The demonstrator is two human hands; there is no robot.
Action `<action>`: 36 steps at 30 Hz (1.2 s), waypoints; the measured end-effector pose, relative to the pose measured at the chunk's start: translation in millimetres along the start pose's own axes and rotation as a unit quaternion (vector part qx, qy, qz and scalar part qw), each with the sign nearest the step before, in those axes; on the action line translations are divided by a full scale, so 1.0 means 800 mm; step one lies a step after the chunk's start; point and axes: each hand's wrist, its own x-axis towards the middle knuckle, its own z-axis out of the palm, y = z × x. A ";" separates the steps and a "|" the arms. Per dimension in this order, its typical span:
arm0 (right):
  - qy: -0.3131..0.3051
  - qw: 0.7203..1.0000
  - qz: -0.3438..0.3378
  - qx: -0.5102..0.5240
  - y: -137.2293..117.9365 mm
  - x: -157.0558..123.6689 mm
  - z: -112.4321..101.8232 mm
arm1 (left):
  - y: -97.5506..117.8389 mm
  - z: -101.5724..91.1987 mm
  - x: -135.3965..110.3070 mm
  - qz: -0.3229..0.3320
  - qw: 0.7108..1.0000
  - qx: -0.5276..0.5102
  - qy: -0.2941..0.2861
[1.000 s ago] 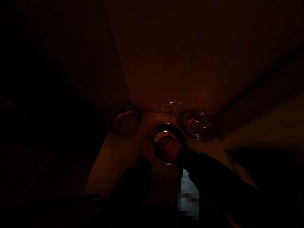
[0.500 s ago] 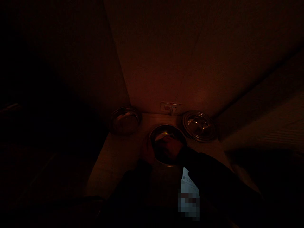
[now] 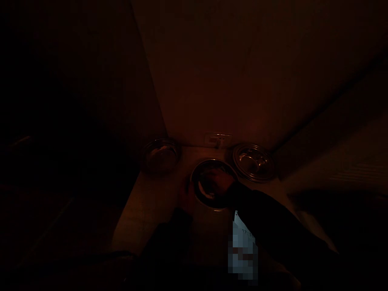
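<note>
Though faint, digits [image 3: 247,233] near bowl [image 3: 213,163]

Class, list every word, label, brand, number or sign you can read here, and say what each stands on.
None can be read with certainty.
Lit panel: a few characters near its top, too small and blurred to read; below them it is pixelated.
Wall plate: too dark to make out any marking.
Middle bowl: no lettering visible.

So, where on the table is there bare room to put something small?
The widest bare-looking patch on the table lies between the left dish, left sleeve and left edge. A narrower gap separates that dish and the middle bowl. Crowded: right side; right dish, bowl, right sleeve close together.
</note>
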 end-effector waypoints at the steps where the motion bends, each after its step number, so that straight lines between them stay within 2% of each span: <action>1: 0.002 1.000 -0.003 0.001 -0.002 -0.003 0.000 | 0.001 0.000 0.004 -0.001 1.000 -0.002 -0.003; 6: -0.011 0.999 -0.037 -0.010 -0.018 -0.018 0.002 | 0.010 0.009 0.022 -0.007 0.998 -0.032 -0.060; 12: -0.021 0.995 -0.097 -0.017 -0.029 -0.021 0.012 | 0.008 0.010 0.020 -0.009 0.996 -0.055 -0.063; 19: 0.020 0.999 0.014 -0.024 -0.008 0.000 0.005 | -0.001 0.011 0.014 -0.013 0.997 -0.056 -0.050; 22: 0.021 0.999 0.015 -0.032 -0.017 -0.003 0.007 | -0.001 0.013 0.013 -0.005 0.997 -0.063 -0.046; 26: -0.013 0.999 -0.033 -0.036 -0.040 -0.016 0.011 | -0.002 0.015 0.014 -0.001 0.998 -0.054 -0.035; 29: -0.036 0.997 -0.059 -0.030 -0.045 -0.020 0.011 | -0.003 0.015 0.015 -0.007 0.997 -0.063 -0.034; 31: -0.033 0.998 -0.046 -0.024 -0.039 -0.017 0.010 | -0.003 0.014 0.015 -0.008 0.997 -0.065 -0.036; 36: 0.000 0.999 0.041 -0.027 -0.020 0.001 0.004 | -0.002 0.012 0.013 -0.014 0.997 -0.062 -0.050</action>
